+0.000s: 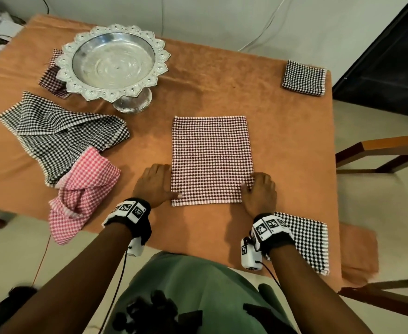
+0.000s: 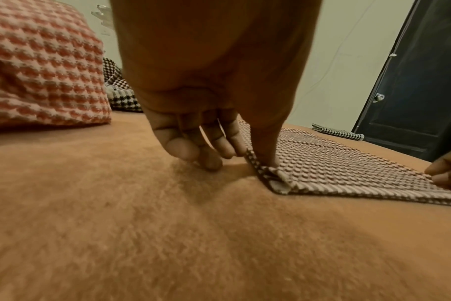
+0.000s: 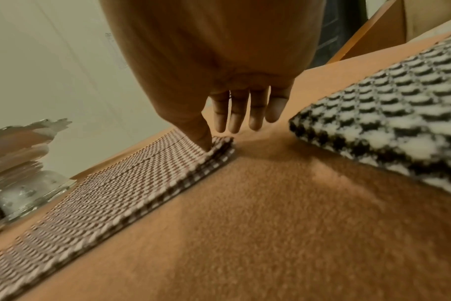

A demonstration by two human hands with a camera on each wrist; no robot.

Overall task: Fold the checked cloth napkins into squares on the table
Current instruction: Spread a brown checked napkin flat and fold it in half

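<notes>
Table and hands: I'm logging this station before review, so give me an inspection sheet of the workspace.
Surface: table under an orange cover.
Job's things: maroon napkin flat at centre; black napkin and pink napkin crumpled; folded squares, one far right, one near right.
Clutter: silver bowl on a stand.
Hands: left hand and right hand pinch the maroon napkin's near corners.
Cables: wires on the wall.
Surroundings: wooden chair, dark door.
</notes>
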